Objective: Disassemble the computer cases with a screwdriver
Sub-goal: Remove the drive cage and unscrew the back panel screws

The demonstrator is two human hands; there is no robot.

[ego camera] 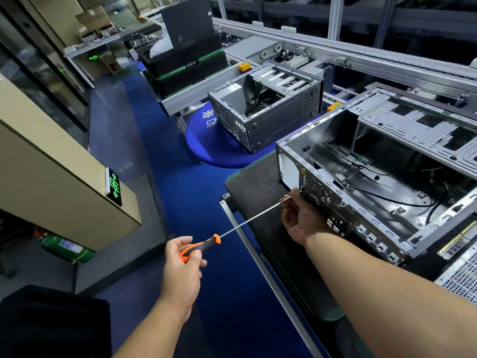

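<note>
An open grey computer case (382, 177) lies on its side on a black work mat (255, 184), its rear panel with a round fan grille facing me. My left hand (184, 264) grips the orange-and-black handle of a long screwdriver (247, 220). Its thin shaft runs up and right toward the case's rear corner. My right hand (300, 218) is at the shaft's tip beside the fan grille, fingers curled round the tip. A second open case (268, 112) stands farther back on a blue round table.
A conveyor frame (361, 55) runs along the back right. Stacked black trays (185, 63) sit at the far end. A beige cabinet with a green exit sign (113, 186) stands to the left, a green extinguisher (67, 248) below it. Blue floor lies between.
</note>
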